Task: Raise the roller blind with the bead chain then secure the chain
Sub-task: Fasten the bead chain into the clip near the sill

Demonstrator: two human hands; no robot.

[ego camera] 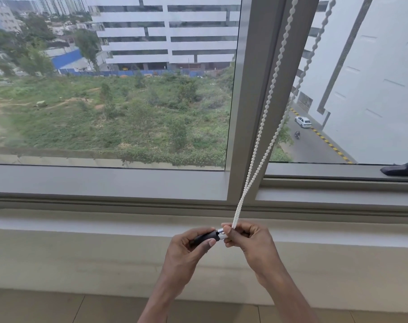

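Two hands: both raised in front of the sill, meeting at the lower end of the chain.
Left pane (109,89): glass fully uncovered within view; no blind fabric visible.
Sill (81,226): pale ledge running below the window frame, behind the hands.
Left hand (186,247): grip closed on a clip, thumb below and fingers above its dark body.
Clip (211,236): small dark piece with a silver end pointing right, held level between the two hands, in front of the sill.
Chain (267,106): white bead chain; two strands hang from beyond the top edge, run down in front of the mullion, draw together and end at the right hand.
Right hand (247,238): grip closed on the bottom of the chain, fingertips pressed against the silver end of the clip.
Chain-to-clip join: hidden by the right fingers; cannot tell whether the chain is seated in the clip.
Mullion (252,89): grey upright between the two panes, behind the chain.
Right pane (361,89): glass uncovered within view.
Handle (401,170): dark window handle lying on the lower frame at the far right, well apart from the hands.
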